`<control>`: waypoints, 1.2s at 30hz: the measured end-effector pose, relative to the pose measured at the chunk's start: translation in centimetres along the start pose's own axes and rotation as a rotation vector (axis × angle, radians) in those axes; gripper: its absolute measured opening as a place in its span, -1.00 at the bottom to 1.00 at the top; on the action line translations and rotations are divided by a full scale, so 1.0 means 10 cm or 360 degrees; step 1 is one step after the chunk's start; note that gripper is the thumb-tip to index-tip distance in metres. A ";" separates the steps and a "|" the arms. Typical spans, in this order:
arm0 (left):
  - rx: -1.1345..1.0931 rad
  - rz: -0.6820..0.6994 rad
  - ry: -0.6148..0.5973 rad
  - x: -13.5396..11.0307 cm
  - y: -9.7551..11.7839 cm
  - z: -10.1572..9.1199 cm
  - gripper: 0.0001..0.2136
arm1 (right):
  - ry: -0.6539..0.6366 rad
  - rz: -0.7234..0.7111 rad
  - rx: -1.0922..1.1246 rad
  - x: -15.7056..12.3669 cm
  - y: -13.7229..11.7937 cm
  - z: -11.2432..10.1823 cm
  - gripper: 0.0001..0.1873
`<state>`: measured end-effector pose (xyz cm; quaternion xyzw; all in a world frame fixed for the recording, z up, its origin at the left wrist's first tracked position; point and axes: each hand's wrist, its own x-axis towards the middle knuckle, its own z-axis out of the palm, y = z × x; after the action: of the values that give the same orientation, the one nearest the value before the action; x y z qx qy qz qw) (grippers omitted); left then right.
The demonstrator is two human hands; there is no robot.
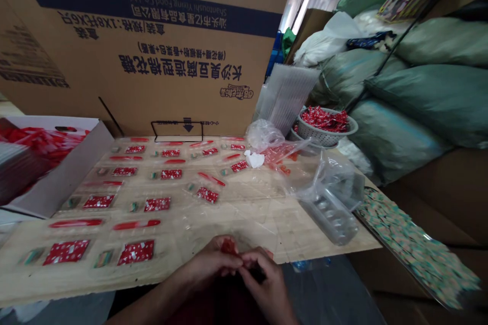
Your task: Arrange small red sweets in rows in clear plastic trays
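My left hand (209, 261) is closed on a small red item (229, 246), mostly hidden by the fingers, its kind not plain. Fingertips meeting it, my right hand (263, 274) pinches at the same item, and a bit of red shows beyond its knuckles. Both hands are at the table's front edge. To their left, rows of transparent plastic trays lie flat, each with a red patterned packet (136, 252), a red stick-like piece (136, 224) and a small green-and-beige packet (102, 259). The nearest tray on the far side holds a tilted red packet (208, 194).
A large cardboard box (171, 101) stands at the back of the wooden table (263, 203). A white carton (57, 198) with red packs is left. Right are a grey basket (328, 137) of red packets, plastic trays (331, 218), a tray of green-and-beige packets (415, 249) and sacks (430, 91).
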<state>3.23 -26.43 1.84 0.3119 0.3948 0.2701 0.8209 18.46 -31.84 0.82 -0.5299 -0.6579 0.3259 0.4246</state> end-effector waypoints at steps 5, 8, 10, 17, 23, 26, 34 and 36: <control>0.0275 -0.0025 0.0158 0.06 -0.03 -0.03 -0.76 | 0.0033 -0.0005 -0.0333 -0.06 0.26 -0.22 -0.85; 0.0321 -0.0056 0.0280 0.13 -0.02 -0.05 -0.73 | -0.0069 -0.0081 -0.0496 0.08 0.35 -0.32 -0.84; 0.0367 -0.0090 0.0296 0.16 -0.03 -0.06 -0.71 | -0.0167 -0.0098 -0.0488 0.17 0.39 -0.36 -0.85; 0.0362 -0.0105 0.0282 0.19 -0.03 -0.07 -0.68 | -0.0184 0.0181 -0.0115 0.17 0.45 -0.51 -0.88; 0.0356 -0.0099 0.0283 0.19 -0.03 -0.05 -0.69 | -0.0169 0.0071 -0.0186 0.13 0.41 -0.42 -0.86; 0.0356 -0.0101 0.0296 0.18 -0.02 -0.04 -0.71 | -0.0221 -0.0058 -0.0388 0.13 0.42 -0.39 -0.84; -0.0101 -0.0231 0.0083 0.07 0.10 -0.06 -0.80 | -0.0182 -0.0050 -0.0495 0.17 0.29 -0.35 -0.92; -0.0233 -0.0241 0.0023 0.04 0.11 -0.06 -0.77 | -0.0178 0.0009 -0.0294 0.21 0.17 -0.27 -0.91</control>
<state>2.78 -25.22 2.19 0.2183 0.4024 0.2377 0.8567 21.42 -29.47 0.95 -0.5496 -0.7063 0.2940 0.3356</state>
